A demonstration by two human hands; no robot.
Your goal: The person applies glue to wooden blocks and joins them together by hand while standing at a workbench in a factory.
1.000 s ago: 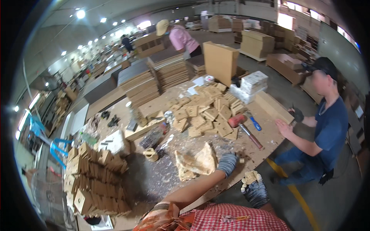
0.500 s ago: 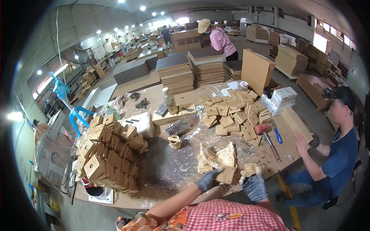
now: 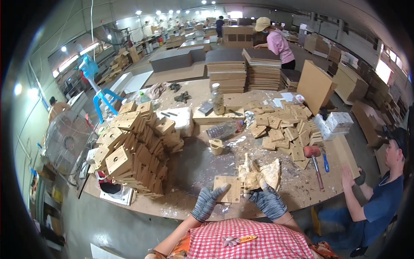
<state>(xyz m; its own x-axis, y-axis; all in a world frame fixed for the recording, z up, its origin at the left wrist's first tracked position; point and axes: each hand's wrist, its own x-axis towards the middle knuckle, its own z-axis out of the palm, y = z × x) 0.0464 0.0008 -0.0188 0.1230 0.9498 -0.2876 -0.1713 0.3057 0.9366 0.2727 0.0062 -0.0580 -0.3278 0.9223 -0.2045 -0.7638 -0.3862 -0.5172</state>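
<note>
My left hand, in a grey work glove, grips the left edge of a small square wooden board with a hole in it. My gloved right hand touches the board's right edge and rests against a crumpled, glue-stained cloth lying on the worktable. The board lies flat near the table's front edge, just in front of my checked shirt.
A tall heap of assembled wooden blocks fills the table's left. Loose square boards cover the right side, next to a red mallet. A small pot and a bottle stand mid-table. A co-worker sits at right; another person works behind.
My view has swung left. Both hands have come together at the table's front edge, and a square board now sits between them beside the cloth.
</note>
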